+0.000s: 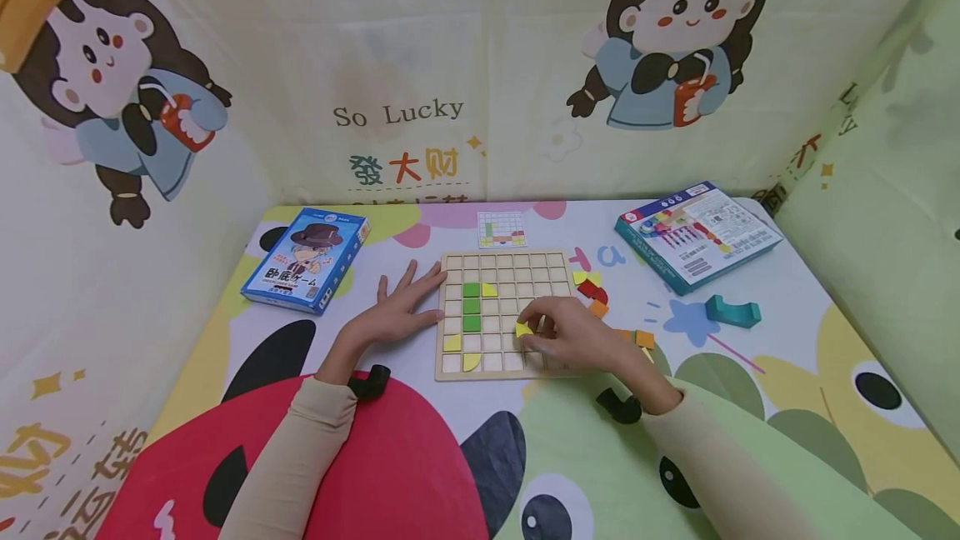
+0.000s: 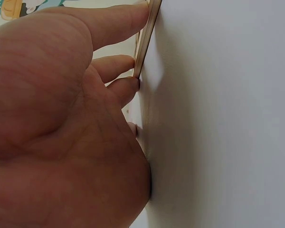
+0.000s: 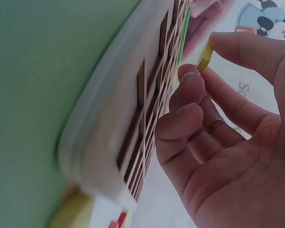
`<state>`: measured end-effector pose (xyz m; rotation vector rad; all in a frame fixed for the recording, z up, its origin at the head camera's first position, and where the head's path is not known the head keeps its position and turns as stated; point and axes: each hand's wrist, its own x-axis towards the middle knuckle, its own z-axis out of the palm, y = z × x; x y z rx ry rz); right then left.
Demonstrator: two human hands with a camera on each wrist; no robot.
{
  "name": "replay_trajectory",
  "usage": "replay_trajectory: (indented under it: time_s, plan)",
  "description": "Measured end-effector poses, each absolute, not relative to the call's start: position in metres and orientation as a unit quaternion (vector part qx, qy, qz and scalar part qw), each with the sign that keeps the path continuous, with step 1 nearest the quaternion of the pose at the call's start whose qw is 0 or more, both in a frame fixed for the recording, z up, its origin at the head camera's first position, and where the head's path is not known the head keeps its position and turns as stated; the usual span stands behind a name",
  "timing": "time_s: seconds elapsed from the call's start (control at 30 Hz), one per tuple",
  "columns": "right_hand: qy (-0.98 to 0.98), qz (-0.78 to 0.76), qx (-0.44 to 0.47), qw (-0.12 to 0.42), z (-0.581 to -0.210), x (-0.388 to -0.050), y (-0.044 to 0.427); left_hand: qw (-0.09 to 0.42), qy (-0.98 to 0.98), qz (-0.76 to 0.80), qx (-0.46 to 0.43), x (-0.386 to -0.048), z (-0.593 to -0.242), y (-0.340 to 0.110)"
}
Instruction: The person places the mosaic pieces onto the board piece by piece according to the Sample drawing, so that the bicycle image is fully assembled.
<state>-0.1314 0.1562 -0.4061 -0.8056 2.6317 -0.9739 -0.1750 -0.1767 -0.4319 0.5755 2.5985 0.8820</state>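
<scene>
A wooden grid board [image 1: 441, 357] lies on the table, with three green squares [image 1: 471, 307] in one column and yellow pieces [image 1: 452, 343] in a few cells. Over the board's right half, my right hand [image 1: 573, 333] pinches a small yellow piece [image 3: 205, 56] between thumb and finger. The other fingers of that hand [image 3: 228, 137] are bent. My left hand [image 1: 393, 307] lies beside the board's left edge, fingers spread and relaxed, its fingertips touching the frame. In the left wrist view the thumb and fingers of the hand [image 2: 71, 109] meet the board's edge [image 2: 146, 42].
A pattern card [image 1: 502, 229] lies behind the board. Loose red [image 1: 588, 290], yellow and orange pieces [image 1: 644, 339] are scattered at its right. A blue box [image 1: 306, 260] stands at the left, a teal-edged box [image 1: 697, 236] at the right, near a teal curved block [image 1: 733, 312].
</scene>
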Motion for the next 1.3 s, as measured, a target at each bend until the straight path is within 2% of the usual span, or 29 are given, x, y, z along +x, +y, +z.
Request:
replay_trajectory:
  time_s: [0.37,1.3]
  plan:
    - [0.895,-0.345,-0.26,0.115,-0.407,-0.127,0.132,0.168,0.914,0.309,0.204,-0.176,-0.434,-0.176]
    - [0.897,-0.29,-0.319,0.097,-0.412,-0.129,0.086,0.176,0.913,0.309,0.198,-0.175,-0.431,-0.176]
